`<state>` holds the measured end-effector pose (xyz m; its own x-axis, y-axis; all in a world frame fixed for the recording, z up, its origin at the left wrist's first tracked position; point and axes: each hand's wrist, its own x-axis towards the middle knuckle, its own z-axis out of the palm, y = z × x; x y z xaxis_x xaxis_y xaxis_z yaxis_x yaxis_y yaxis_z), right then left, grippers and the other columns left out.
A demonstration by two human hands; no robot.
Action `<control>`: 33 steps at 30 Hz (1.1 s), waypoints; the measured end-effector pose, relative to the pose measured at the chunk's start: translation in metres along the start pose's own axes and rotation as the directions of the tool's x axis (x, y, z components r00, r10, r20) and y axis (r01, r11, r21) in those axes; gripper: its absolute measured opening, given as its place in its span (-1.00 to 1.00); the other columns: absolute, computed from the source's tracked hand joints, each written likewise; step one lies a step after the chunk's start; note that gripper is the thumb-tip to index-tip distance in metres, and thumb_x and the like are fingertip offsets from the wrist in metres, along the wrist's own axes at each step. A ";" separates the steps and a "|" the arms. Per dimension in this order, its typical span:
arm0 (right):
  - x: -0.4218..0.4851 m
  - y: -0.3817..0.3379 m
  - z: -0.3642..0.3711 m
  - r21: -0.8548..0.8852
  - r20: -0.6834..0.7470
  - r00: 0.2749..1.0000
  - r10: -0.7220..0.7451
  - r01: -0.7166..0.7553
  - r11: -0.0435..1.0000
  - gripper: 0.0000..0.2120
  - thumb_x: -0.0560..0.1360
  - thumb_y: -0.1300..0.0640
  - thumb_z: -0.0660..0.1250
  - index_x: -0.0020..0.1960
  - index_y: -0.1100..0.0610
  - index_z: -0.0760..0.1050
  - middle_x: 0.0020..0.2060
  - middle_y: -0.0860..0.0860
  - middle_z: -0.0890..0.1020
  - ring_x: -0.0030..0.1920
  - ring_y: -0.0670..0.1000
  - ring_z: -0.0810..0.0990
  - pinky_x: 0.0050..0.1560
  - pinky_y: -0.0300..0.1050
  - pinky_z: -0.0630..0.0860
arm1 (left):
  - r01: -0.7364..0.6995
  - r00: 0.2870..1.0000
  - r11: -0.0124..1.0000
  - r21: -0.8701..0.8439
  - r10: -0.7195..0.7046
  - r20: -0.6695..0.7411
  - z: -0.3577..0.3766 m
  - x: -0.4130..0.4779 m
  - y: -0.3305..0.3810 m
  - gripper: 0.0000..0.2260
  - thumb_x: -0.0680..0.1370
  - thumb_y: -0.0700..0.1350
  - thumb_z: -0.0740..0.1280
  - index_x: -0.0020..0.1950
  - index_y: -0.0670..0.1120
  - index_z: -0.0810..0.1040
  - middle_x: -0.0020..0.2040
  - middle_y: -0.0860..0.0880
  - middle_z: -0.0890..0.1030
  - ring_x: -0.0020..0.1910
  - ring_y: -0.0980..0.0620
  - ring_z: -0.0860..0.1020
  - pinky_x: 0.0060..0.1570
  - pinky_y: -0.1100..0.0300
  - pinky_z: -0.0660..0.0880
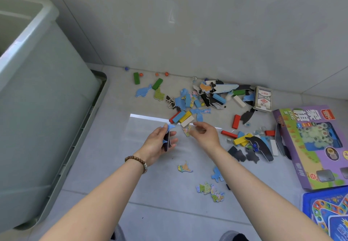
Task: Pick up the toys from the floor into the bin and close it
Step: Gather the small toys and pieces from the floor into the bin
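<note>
Flat blue-green map pieces [210,191] lie on the floor [150,193], nearer than the fingers. The left hand [160,142] pinches a blue-faced, black-backed stack [166,140]. The right hand [205,135] curls beside a piece [186,132], grip unclear. Coloured blocks [181,117] lie beyond. The pale bin [47,90] stands far left, contents unseen.

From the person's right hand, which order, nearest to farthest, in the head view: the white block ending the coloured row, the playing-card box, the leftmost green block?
1. White block, just ahead of the right hand.
2. Playing-card box, off to the right near the wall.
3. Leftmost green block, far left by the wall.
</note>
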<state>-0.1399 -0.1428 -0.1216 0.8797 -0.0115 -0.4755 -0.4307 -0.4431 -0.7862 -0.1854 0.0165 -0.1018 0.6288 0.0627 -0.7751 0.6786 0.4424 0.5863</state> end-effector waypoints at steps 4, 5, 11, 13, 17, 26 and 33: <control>0.011 0.008 0.023 -0.196 -0.048 0.994 -0.094 0.083 0.977 -0.65 0.37 0.10 0.48 0.13 0.12 0.57 0.01 0.01 0.52 0.06 -0.02 0.52 0.12 -0.18 0.45 | -0.055 0.998 0.998 -0.014 0.056 0.016 -0.009 0.007 -0.001 -0.86 0.61 -0.11 0.20 0.09 -0.12 0.48 0.10 -0.07 0.62 -0.10 0.00 0.64 -0.10 0.16 0.61; 0.011 0.010 0.026 -0.224 -0.074 0.991 -0.109 0.090 0.970 -0.69 0.37 0.12 0.48 0.09 0.11 0.57 0.02 0.02 0.52 0.07 0.00 0.52 0.14 -0.14 0.46 | -0.052 0.998 0.998 -0.030 0.052 0.020 -0.011 0.008 -0.001 -0.86 0.62 -0.13 0.18 0.09 -0.13 0.49 0.16 -0.10 0.60 -0.08 -0.01 0.64 -0.05 0.13 0.59; 0.005 0.007 0.023 -0.120 -0.089 0.995 -0.042 0.031 0.992 -0.79 0.40 0.24 0.43 -0.11 0.11 0.40 -0.22 -0.01 0.49 -0.21 -0.02 0.45 -0.15 -0.19 0.45 | 0.114 0.993 0.975 -0.193 -0.110 0.033 -0.011 0.015 0.005 -0.63 0.66 -0.03 0.05 0.39 -0.16 0.35 0.22 -0.11 0.51 0.14 -0.18 0.51 0.18 -0.03 0.42; -0.001 -0.004 0.023 0.109 -0.027 1.000 0.009 -0.006 0.994 -0.79 0.41 0.28 0.42 -0.10 0.13 0.39 -0.27 -0.01 0.51 -0.26 -0.02 0.48 -0.27 -0.33 0.45 | 0.155 0.987 0.962 -0.227 -0.144 0.064 -0.009 0.015 0.005 -0.57 0.65 0.08 -0.01 0.36 -0.14 0.38 0.19 -0.10 0.52 0.14 -0.18 0.51 0.18 -0.04 0.40; -0.002 -0.035 0.022 0.187 0.194 0.967 -0.162 0.125 0.974 -0.79 0.37 0.23 0.48 -0.17 0.05 0.46 -0.23 -0.04 0.58 -0.23 -0.11 0.53 -0.25 -0.41 0.46 | 0.147 0.983 0.975 -0.165 -0.126 0.135 -0.006 0.016 0.008 -0.51 0.60 0.22 -0.02 0.20 -0.09 0.50 0.06 -0.09 0.63 -0.03 -0.05 0.62 -0.05 0.07 0.57; 0.045 -0.036 0.021 -0.281 0.192 0.954 -0.231 0.279 0.918 -0.58 0.33 0.08 0.51 0.17 0.01 0.55 0.17 0.05 0.44 0.26 0.05 0.32 0.14 -0.32 0.17 | -0.129 0.977 0.987 0.096 0.143 -0.157 -0.014 0.030 0.028 -0.79 0.62 0.04 0.15 -0.09 -0.05 0.46 -0.24 -0.01 0.51 -0.41 0.09 0.39 -0.53 0.35 0.40; 0.045 -0.031 0.018 -0.455 0.322 0.921 -0.221 0.355 0.817 -0.45 0.32 0.11 0.51 0.28 0.01 0.47 0.25 0.05 0.28 0.32 0.03 0.26 0.19 -0.28 0.19 | -0.117 0.977 0.990 0.082 0.129 -0.169 -0.020 0.031 0.034 -0.80 0.62 0.03 0.15 -0.06 -0.05 0.46 -0.23 -0.01 0.52 -0.42 0.10 0.40 -0.53 0.36 0.41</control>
<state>-0.0903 -0.1138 -0.1261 0.8403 0.3758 -0.3907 0.0523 -0.7735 -0.6316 -0.1503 0.0510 -0.1112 0.6378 0.2696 -0.7215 0.6295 0.3572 0.6900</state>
